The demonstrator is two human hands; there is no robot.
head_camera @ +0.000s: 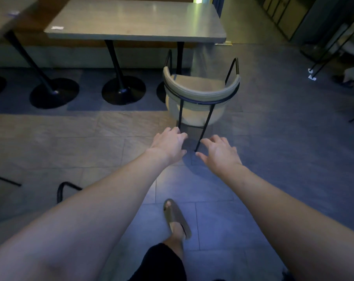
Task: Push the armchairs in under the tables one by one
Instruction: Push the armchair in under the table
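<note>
Both grips are released: left hand [169,144] and right hand [218,152] reach empty toward the armchair [200,94], which stands just outside the counter [135,23]. Risk: an off-centre push could drive its arms into the counter edge.

— What carries everything here?
— A tiled floor [91,138], grey and beige. An armchair [200,94] stands at centre frame on thin black legs; round black table bases [123,90] rest at upper left.
— And lower down?
— A sandalled foot [177,219].
</note>
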